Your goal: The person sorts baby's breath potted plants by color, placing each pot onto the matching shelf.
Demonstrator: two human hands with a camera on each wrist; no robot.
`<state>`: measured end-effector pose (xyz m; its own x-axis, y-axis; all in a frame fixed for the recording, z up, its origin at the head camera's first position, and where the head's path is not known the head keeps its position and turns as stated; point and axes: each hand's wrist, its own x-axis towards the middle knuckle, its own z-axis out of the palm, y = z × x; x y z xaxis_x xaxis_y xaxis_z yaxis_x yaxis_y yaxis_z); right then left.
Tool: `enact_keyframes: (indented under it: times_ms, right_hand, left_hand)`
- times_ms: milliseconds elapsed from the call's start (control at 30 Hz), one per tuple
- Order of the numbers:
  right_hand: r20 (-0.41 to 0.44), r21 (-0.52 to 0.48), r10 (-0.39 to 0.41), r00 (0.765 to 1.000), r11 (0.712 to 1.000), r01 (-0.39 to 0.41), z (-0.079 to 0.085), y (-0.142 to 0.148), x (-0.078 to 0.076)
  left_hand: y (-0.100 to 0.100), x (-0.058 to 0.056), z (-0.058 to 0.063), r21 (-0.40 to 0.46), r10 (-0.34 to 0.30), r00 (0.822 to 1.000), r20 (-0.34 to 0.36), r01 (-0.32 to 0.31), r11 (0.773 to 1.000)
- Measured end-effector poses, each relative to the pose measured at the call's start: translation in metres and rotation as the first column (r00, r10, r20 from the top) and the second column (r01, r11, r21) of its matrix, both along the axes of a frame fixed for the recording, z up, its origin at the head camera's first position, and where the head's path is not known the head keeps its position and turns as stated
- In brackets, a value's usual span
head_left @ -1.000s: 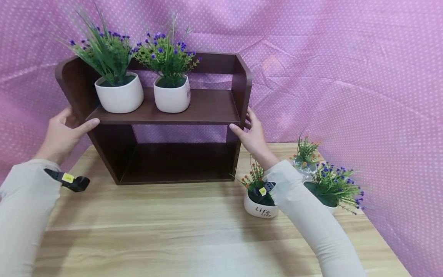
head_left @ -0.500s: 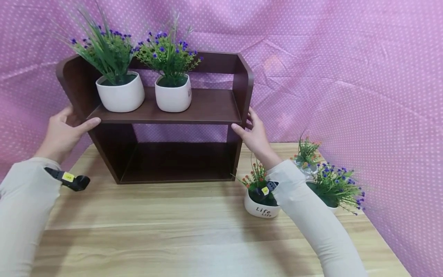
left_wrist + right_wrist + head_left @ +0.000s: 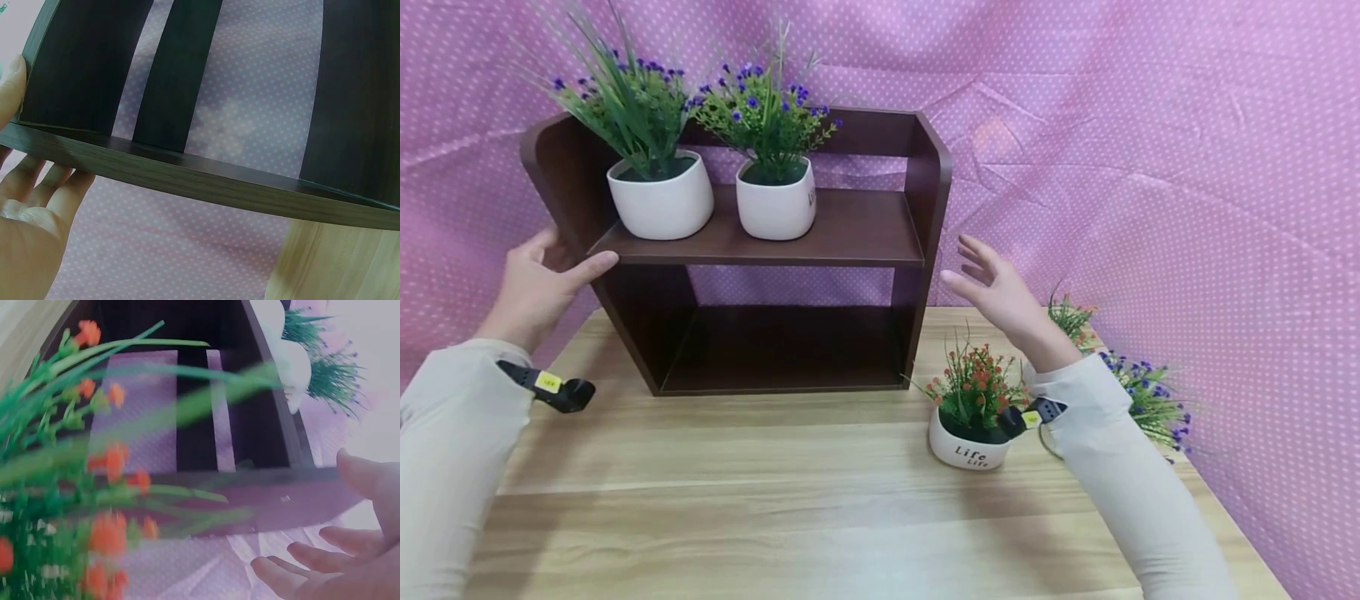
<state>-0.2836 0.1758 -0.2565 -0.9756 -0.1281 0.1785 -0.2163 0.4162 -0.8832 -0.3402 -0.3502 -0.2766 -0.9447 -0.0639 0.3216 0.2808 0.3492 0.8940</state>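
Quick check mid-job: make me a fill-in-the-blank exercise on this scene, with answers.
The dark brown wooden two-tier shelf holds ____ rounded white pots.
The left hand grips it with its ____ at the front edge.
The right hand, off the shelf, holds ____.
The front white pot of orange flowers on the pale wood-grain table bears the printed word ____.
Missing words: two; thumb; nothing; Life.

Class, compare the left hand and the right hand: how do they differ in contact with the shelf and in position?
The left hand grips the shelf, while the right hand is apart from it.
In the head view, the shelf partly hides the left hand's fingers; the right hand's fingertips show.
Shared: both are bare below pale sleeves, with a black device at each wrist.
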Motion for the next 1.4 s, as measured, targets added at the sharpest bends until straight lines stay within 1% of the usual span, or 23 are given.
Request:
enact_keyframes:
  times_ms: [67,267,367,433,533,633,767,933,1000,1100,1200,1233,1333,1400]
  right_hand:
    - [0.002,0.011,0.004,1.0,1.0,-0.004,0.001,0.009,0.006]
    - [0.025,0.021,-0.009,1.0,1.0,0.008,-0.001,0.032,0.027]
    - [0.026,0.059,0.012,1.0,0.998,-0.014,-0.005,0.043,0.037]
    - [0.022,0.091,0.036,0.999,0.995,-0.038,-0.008,0.051,0.042]
    - [0.014,0.11,0.067,0.998,0.992,-0.068,-0.016,0.063,0.051]
    - [0.001,0.108,0.074,0.997,0.991,-0.074,-0.027,0.071,0.061]
    - [-0.018,0.083,0.077,0.997,0.994,-0.076,-0.044,0.077,0.076]
    - [-0.045,0.056,0.095,0.994,0.994,-0.093,-0.066,0.083,0.093]
    - [-0.054,0.034,0.104,0.993,0.994,-0.102,-0.074,0.085,0.099]
    - [-0.071,0.004,0.112,0.991,0.994,-0.112,-0.085,0.087,0.106]
    - [-0.087,-0.041,0.129,0.988,0.99,-0.133,-0.098,0.091,0.112]
    - [-0.094,-0.06,0.137,0.986,0.988,-0.143,-0.102,0.092,0.114]
    - [-0.09,-0.082,0.138,0.986,0.986,-0.145,-0.115,0.095,0.117]
    - [-0.066,-0.07,0.124,0.99,0.989,-0.129,-0.121,0.096,0.119]
  left_hand:
    - [0.0,0.0,0.0,-0.019,0.01,1.0,0.002,-0.01,1.0]
    - [0.001,0.0,0.001,-0.01,0.011,1.0,-0.006,-0.011,1.0]
    - [0.001,0.001,0.001,-0.02,0.018,1.0,-0.002,-0.018,1.0]
    - [0.001,0.001,0.001,-0.016,0.015,1.0,0.0,-0.015,1.0]
    - [0.001,0.0,0.001,0.004,0.002,1.0,0.002,-0.002,1.0]
    - [0.001,0.001,0.001,0.016,-0.009,1.0,0.003,0.009,1.0]
    - [0.001,0.002,0.0,0.037,-0.018,1.0,0.006,0.018,0.999]
    - [0.001,0.002,-0.001,0.128,-0.058,0.998,-0.011,0.059,0.99]
    - [0.001,0.002,-0.001,0.14,-0.063,0.998,-0.015,0.064,0.988]
    - [0.002,0.002,-0.001,0.121,-0.053,0.999,-0.013,0.054,0.991]
    - [0.002,0.002,-0.001,0.07,-0.03,1.0,0.001,0.03,0.997]
    - [0.002,0.002,-0.001,0.072,-0.03,1.0,0.002,0.03,0.997]
    - [0.002,0.003,0.0,0.068,-0.025,1.0,0.007,0.024,0.997]
    - [0.002,0.003,0.0,0.064,-0.02,1.0,0.008,0.019,0.998]
